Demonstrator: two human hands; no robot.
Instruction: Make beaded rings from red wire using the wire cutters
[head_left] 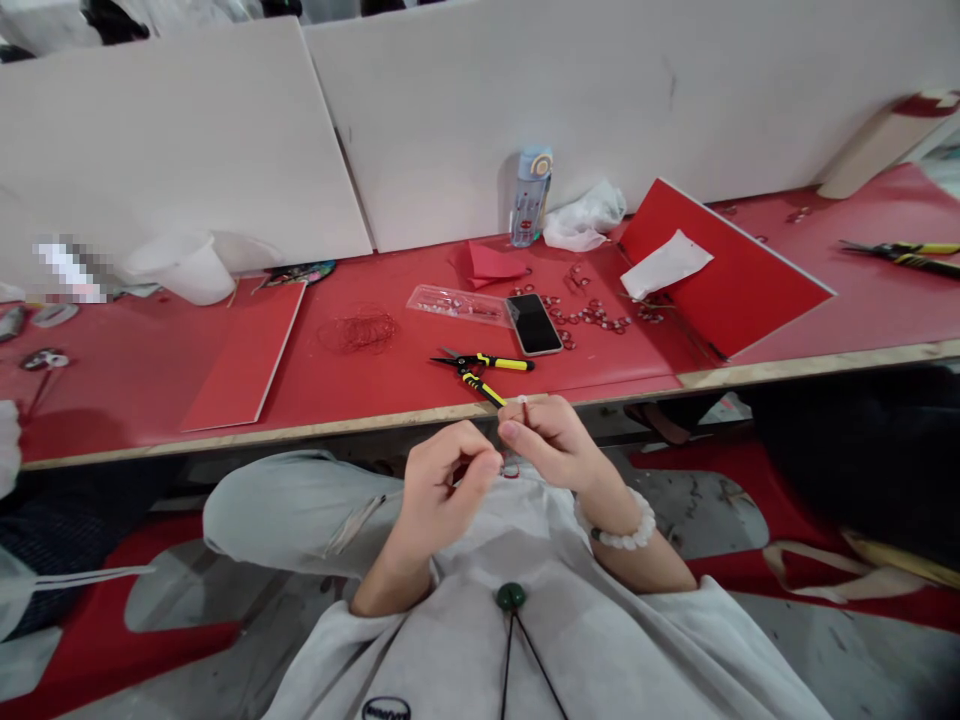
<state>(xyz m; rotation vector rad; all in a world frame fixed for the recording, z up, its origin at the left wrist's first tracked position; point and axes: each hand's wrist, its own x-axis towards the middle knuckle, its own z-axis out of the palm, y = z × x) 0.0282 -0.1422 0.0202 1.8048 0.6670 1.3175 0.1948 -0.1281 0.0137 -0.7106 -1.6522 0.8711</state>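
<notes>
My left hand [448, 482] is closed in a pinch, thumb against forefinger, just past the table's front edge. Close beside it, my right hand [556, 445] is also pinched shut. A thin red cord [511, 473] shows between the two hands, its small loop hanging below the fingertips. Part of the cord crosses the right forefinger, with a small white bead-like piece at the top. Most of what lies inside the fingers is hidden. Just beyond the right hand, pliers [480, 366] with black and yellow handles lie spread on the table.
On the red table [360, 385] lie tangled red wire [364, 328], a clear bead tray [459, 304], a phone [534, 324] and several small red loops [596, 316]. A bottle [531, 197] stands behind. Red boards [251, 360] flank the work area; more pliers [904, 257] lie right.
</notes>
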